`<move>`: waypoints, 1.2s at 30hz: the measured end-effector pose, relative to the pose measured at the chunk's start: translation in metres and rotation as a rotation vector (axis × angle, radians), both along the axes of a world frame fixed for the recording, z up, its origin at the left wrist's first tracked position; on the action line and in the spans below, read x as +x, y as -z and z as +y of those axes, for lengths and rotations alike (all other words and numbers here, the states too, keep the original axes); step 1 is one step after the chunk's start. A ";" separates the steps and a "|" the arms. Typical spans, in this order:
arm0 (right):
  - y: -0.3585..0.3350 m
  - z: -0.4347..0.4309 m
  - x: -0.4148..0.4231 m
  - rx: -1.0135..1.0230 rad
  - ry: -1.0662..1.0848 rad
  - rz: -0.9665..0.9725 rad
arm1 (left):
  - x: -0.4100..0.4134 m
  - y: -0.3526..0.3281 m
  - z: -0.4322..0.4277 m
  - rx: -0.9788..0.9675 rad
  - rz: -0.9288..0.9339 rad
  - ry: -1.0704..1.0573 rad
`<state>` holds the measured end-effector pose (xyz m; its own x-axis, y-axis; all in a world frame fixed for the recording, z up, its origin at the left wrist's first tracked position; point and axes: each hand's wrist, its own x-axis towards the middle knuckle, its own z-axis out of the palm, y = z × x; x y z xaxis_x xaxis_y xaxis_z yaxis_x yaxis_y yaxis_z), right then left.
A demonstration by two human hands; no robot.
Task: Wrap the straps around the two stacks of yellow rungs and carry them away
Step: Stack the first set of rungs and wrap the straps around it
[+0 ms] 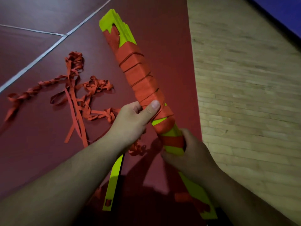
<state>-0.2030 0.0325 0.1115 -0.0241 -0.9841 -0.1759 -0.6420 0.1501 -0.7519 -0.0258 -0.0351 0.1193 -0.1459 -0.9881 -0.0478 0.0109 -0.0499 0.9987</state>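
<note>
Yellow rung stack point(112, 18) is off the floor, running diagonally from upper centre to lower right of frame, most of its length bound in red strap point(140, 74). Left hand point(132, 121) grips the wrapped middle, thumb pressed across the turns. Right hand point(190, 154) is curled round the lower part at a single strap turn; can't tell if it also pinches the strap's free end. Second stack point(114, 178) lies on the red mat point(154, 30) at lower centre, partly under the left forearm. It looks unwrapped apart from a bit of red at its near end.

Risks: the lower turns look sparse, with yellow showing between them. If tension drops there, the wrap likely unwinds and the rungs fan out; the top end is stepped, not flush. Loose straps point(84, 95) lie tangled at left of frame, some trailing toward the hands. Snag or trip hazard on the carry.

Room: the mat edge meets the wooden floor point(244, 79) just right of the stack, and that side looks open. Left side is cluttered with strap. White line point(40, 54) crosses upper left.
</note>
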 end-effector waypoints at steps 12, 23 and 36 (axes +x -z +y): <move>-0.021 -0.004 -0.011 0.208 -0.038 -0.612 | 0.013 -0.012 -0.006 -0.092 0.009 0.184; -0.011 -0.011 -0.018 0.069 0.113 -0.251 | 0.029 -0.005 -0.010 -0.091 -0.199 0.254; -0.010 -0.015 -0.027 0.052 0.213 -0.306 | 0.023 -0.005 -0.002 0.010 -0.225 0.439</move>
